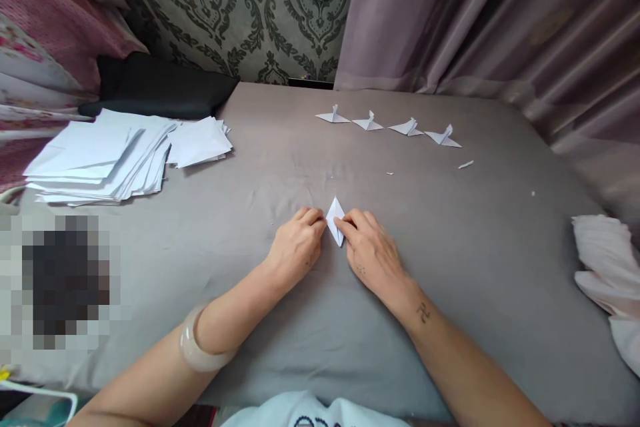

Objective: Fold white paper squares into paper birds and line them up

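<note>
Hands [299,243] [373,247] angled inward, folded paper [335,211] between

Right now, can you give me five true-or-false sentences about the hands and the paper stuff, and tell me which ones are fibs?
1. Four folded paper figures sit in a row beyond the hands. True.
2. The right hand is holding scissors. False: its finger rests on a folded white paper.
3. A pale bangle goes around the left forearm. True.
4. The big paper stack lies to the right of both hands. False: it lies to their left.
5. The folded paper between the hands is bright red. False: it is white.
</note>
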{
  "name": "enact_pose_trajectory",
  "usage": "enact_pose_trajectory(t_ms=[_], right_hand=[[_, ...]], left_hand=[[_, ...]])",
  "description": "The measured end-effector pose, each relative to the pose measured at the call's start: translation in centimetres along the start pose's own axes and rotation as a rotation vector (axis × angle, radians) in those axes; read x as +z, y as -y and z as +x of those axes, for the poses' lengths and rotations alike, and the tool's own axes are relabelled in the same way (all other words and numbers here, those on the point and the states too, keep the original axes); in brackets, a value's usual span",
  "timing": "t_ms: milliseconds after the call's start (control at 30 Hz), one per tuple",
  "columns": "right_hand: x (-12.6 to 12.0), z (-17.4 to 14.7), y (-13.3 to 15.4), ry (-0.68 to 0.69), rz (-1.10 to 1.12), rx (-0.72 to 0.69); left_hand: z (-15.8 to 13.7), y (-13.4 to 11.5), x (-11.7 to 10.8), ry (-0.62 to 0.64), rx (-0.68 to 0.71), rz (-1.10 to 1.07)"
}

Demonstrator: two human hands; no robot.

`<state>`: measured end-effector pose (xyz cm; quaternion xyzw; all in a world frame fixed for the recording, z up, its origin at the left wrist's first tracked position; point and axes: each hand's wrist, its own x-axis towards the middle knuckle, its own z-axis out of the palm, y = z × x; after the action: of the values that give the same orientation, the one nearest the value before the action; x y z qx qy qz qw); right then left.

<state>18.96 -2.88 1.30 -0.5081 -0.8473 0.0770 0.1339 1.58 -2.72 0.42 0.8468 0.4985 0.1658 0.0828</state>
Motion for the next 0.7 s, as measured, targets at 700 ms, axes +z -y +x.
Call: enact_pose_trajectory(t_ms=[700], right_hand=[[-0.21,0.16,0.28,0.012,-0.117,0.039]], left_hand=[[0.39,0.68,0.38,-0.039,0.105,0.046]])
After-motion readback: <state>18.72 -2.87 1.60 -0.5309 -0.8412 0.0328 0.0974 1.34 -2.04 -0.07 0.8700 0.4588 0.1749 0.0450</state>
